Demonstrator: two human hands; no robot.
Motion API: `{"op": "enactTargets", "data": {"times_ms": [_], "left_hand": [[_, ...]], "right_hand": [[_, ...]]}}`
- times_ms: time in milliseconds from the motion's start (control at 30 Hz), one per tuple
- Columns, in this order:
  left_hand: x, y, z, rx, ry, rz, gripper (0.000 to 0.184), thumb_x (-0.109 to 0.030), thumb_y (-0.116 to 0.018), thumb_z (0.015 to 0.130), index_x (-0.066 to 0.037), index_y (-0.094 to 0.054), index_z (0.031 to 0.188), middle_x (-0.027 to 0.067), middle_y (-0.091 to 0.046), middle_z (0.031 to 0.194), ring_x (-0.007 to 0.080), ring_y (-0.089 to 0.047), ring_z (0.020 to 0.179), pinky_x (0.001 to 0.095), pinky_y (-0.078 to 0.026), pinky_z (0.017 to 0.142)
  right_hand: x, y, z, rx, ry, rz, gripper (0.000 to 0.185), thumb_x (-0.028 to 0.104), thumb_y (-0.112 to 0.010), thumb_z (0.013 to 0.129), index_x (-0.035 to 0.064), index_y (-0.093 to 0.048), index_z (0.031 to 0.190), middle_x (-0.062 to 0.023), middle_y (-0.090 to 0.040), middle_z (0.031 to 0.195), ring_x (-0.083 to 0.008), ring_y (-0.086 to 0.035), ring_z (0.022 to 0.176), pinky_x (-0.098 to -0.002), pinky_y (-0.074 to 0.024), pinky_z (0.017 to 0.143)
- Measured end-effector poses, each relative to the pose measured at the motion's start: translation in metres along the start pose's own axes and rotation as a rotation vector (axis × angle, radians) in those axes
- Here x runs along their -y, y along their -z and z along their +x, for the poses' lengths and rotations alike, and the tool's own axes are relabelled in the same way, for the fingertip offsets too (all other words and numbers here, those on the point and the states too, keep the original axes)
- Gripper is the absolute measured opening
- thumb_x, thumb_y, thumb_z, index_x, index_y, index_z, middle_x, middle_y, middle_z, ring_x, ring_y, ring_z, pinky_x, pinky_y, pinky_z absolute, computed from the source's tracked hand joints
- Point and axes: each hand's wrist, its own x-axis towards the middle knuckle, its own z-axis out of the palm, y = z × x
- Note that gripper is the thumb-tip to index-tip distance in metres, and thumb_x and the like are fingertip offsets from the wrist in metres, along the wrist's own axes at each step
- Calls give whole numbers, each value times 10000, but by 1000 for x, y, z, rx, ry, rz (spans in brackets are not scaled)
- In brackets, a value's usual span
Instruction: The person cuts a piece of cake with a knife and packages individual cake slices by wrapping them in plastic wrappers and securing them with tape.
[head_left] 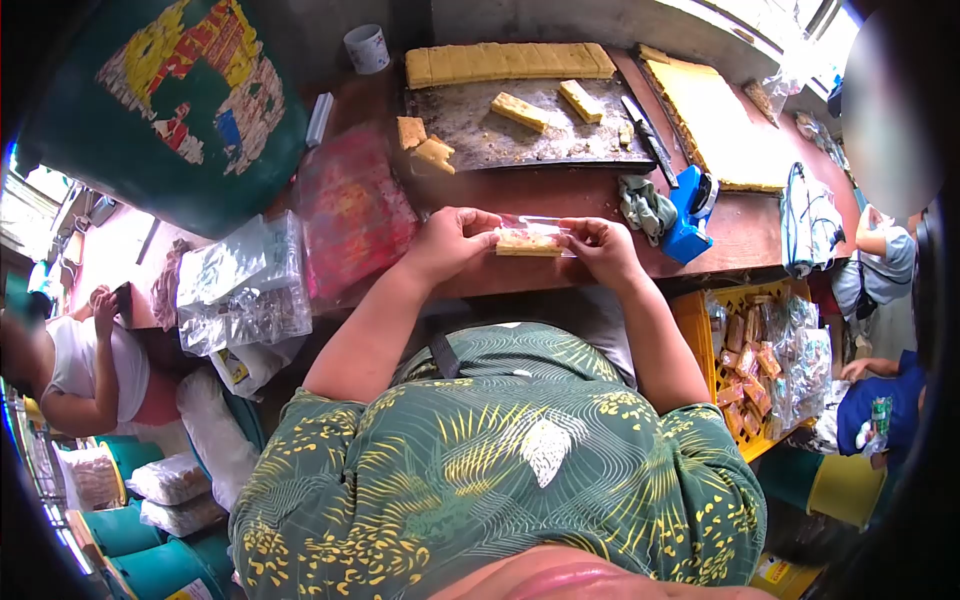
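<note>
At the table's near edge, my left hand [460,238] pinches the left end of a yellow cake slice [528,246] in clear plastic. On its right end the fingers of my right hand [604,248] are closed. The slice lies level between both hands, with the plastic gathered along its upper side. Beyond them, a dark metal tray [455,120] bears a row of cut cake [510,64] and two loose slices. A long knife [650,142] rests along the tray's right edge. Broken cake pieces [434,153] lie at its left corner.
A blue tape dispenser [688,215] and a crumpled cloth [647,208] sit right of my hands. Clear plastic bags [245,285] and a red plastic sheet [355,215] lie left. A yellow crate [690,318] holds wrapped pieces. A large green drum [270,180] stands back left. Other people sit at both sides.
</note>
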Motion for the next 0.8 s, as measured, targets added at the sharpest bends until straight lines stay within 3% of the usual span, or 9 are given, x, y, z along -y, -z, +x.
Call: {"op": "enactTargets", "data": {"times_ms": [33, 133, 233, 267, 400, 500, 600, 733, 800], "left_hand": [[0, -2, 1, -54, -54, 6, 187, -122, -797, 875, -58, -776, 1049, 10, -743, 958, 109, -660, 933, 315, -518, 874], [-1, -6, -11, -416, -549, 848, 154, -223, -820, 843, -118, -798, 953, 10, -724, 934, 199, -657, 1022, 406, -465, 983], [-11, 1, -22, -339, -446, 919, 169, -321, -818, 819, -163, -803, 874, 22, -673, 989, 267, -591, 1115, 464, -383, 1057], [-12, 4, -27, -305, -389, 959, 192, -344, -785, 860, -152, -794, 861, 23, -636, 1107, 261, -546, 1163, 465, -365, 1071], [4, 5, -33, -233, -227, 909, 157, -320, -764, 868, -171, -791, 827, 21, -627, 1199, 268, -485, 1269, 476, -326, 1119], [13, -1, -25, -400, -324, 939, 131, -303, -766, 855, -176, -791, 869, 12, -662, 1148, 263, -518, 1232, 504, -327, 1111], [1, 5, -22, -110, -361, 944, 110, -259, -732, 868, -175, -790, 909, 9, -689, 1050, 258, -550, 1187, 559, -330, 1088], [-7, -10, -42, -87, -468, 1204, 160, -163, -641, 883, -161, -792, 937, 6, -704, 996, 245, -568, 1162, 607, -336, 1057], [4, -16, -52, -113, -529, 1325, 137, -187, -691, 893, -148, -790, 980, -4, -688, 1065, 229, -558, 1175, 550, -360, 1024]], "right_hand": [[0, 0, 0, -28, 53, -30, 226, 138, -817, 918, 30, -779, 1113, -18, -740, 852, -53, -637, 777, -262, -521, 670], [0, 0, -5, -108, 272, -222, 191, 145, -847, 870, 49, -794, 1026, -27, -717, 835, -127, -640, 804, -315, -522, 701], [3, 11, -7, -191, 534, -486, 192, 222, -885, 785, 79, -783, 862, -72, -678, 906, -305, -613, 890, -422, -521, 799], [-3, 13, -7, -188, 531, -553, 213, 257, -887, 781, 87, -778, 850, -72, -679, 943, -307, -617, 911, -432, -520, 817], [-5, 13, -7, -100, 352, -768, 245, 325, -887, 749, 124, -779, 839, -75, -670, 1028, -305, -612, 1025, -460, -509, 895], [1, 12, -3, -222, 350, -789, 193, 302, -869, 748, 157, -791, 849, -53, -668, 1055, -303, -590, 1097, -465, -498, 927], [-1, 9, -1, -100, 465, -772, 102, 198, -805, 786, 213, -816, 886, 1, -677, 1083, -285, -587, 1119, -439, -473, 974], [9, -10, -38, -87, 514, -1014, 264, 122, -746, 772, 231, -822, 1000, 12, -688, 1083, -261, -580, 1154, -448, -438, 1023], [12, -22, -58, -106, 475, -985, 269, 166, -709, 836, 241, -803, 1077, 10, -698, 1052, -263, -580, 1164, -472, -430, 1036]]}}
